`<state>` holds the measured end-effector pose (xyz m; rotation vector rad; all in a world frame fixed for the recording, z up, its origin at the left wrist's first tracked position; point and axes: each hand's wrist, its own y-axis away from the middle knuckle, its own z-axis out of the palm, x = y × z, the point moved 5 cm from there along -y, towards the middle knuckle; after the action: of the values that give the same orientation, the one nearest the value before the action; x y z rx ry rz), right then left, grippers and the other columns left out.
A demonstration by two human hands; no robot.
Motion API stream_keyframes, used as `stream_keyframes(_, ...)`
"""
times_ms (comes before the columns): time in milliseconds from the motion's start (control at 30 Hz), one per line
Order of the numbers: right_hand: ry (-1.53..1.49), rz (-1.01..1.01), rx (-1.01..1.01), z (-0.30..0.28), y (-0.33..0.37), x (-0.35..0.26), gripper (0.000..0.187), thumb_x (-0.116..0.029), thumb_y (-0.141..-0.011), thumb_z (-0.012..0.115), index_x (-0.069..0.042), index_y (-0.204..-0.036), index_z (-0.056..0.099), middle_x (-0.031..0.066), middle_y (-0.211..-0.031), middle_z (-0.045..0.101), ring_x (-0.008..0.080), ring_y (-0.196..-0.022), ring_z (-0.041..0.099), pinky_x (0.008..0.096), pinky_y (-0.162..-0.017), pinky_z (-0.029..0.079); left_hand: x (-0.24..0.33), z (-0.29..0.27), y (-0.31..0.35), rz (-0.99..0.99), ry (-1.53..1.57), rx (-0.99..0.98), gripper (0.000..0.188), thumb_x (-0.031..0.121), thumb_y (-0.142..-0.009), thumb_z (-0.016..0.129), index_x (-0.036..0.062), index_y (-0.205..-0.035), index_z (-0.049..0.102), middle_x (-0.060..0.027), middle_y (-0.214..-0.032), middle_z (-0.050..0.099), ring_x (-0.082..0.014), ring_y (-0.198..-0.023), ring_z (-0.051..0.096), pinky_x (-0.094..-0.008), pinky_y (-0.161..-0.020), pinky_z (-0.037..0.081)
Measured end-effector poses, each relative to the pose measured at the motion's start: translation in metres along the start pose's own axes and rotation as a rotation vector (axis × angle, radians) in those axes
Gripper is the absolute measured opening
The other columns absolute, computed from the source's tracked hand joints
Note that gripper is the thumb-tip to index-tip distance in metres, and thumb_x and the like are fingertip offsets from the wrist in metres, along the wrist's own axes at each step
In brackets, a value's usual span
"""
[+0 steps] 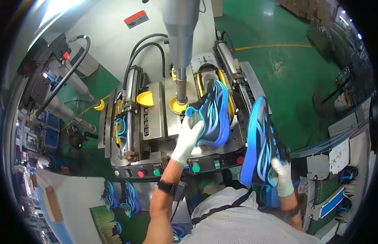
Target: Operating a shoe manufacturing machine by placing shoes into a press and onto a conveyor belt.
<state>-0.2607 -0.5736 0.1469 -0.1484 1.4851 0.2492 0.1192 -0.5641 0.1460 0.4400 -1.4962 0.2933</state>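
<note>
- first shoe: black upper, light-blue stripes, violet-blue sole; held over the right-hand station of the machine, toe pointing away from the person, sole edge facing right; whether it touches the station cannot be told.
- second shoe: same colours; held in the air to the right of the first and apart from it, toe up and away, sole edge facing left.
- left hand: white-gloved; grip pinching the first shoe at the heel collar; black wristband below.
- right hand: white-gloved; grip closed about the heel end of the second shoe, some fingers hidden.
- steel ram: upright, just left of the first shoe, its lower end at a round yellow pad.
- yellow cup: on the steel block further left.
- control panel: black, along the front of the right-hand station, green and red buttons; a second panel stands to its left.
- black hoses: two, curving in front of the white housing.
- more blue-and-black shoes: lower left, below the machine.
- fan: on the left.
- green floor: upper right, crossed by a yellow line.
</note>
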Motion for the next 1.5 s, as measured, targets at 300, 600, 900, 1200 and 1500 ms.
stream_keyframes(300,0.099,0.394,-0.366,0.162,-0.294,0.061,0.028,-0.007,-0.09,0.075,0.009,-0.112,0.068,0.0139,-0.101,0.074,0.0219,-0.083,0.072,0.0362,-0.071,0.059,-0.017,-0.126,0.275,-0.224,-0.049,0.081,0.049,0.02,-0.089,0.072,-0.0005,-0.129,0.051,-0.0052,-0.109,0.06,-0.0119,-0.097,0.053,-0.0279,-0.087,0.048)
stream_keyframes(600,0.99,-0.133,-0.213,0.233,-0.301,0.101,0.056,-0.038,-0.074,0.077,0.008,-0.104,0.067,0.0254,-0.093,0.071,0.0346,-0.084,0.071,0.0442,-0.076,0.054,-0.216,-0.179,0.444,-0.444,-0.247,0.843,0.062,0.007,-0.091,0.064,-0.0094,-0.144,0.036,-0.0177,-0.127,0.057,-0.0254,-0.114,0.057,-0.036,-0.103,0.044)
stream_keyframes(900,0.81,-0.637,-0.359,0.263,-0.193,0.047,0.069,-0.028,-0.095,0.07,0.01,-0.146,0.044,0.028,-0.145,0.052,0.0326,-0.132,0.054,0.04,-0.113,0.04,-0.337,-0.179,0.409,-0.5,-0.606,1.351,0.097,0.013,-0.086,0.069,-0.0087,-0.157,0.008,-0.0353,-0.149,0.031,-0.0489,-0.138,0.037,-0.0508,-0.119,0.028)
stream_keyframes(1200,1.102,-0.591,-0.689,0.302,0.014,0.22,0.05,-0.029,-0.11,0.041,0.005,-0.146,0.043,0.0248,-0.153,0.043,0.0404,-0.142,0.039,0.0459,-0.114,0.036,-0.278,-0.213,0.477,-0.312,0.011,0.908,0.063,0.02,-0.093,0.07,-0.0008,-0.146,0.044,-0.0266,-0.135,0.057,-0.0368,-0.12,0.062,-0.0416,-0.104,0.05)
stream_keyframes(1500,1.283,-0.576,-1.124,0.25,0.131,0.187,0.091,-0.007,-0.087,0.072,0.003,-0.159,0.018,0.0321,-0.163,0.02,0.0456,-0.152,0.023,0.048,-0.123,0.024,-0.302,-0.504,0.733,-0.524,-0.82,1.32,0.052,0.01,-0.088,0.069,0.0013,-0.137,0.054,-0.0216,-0.137,0.057,-0.0391,-0.132,0.049,-0.0486,-0.114,0.038)
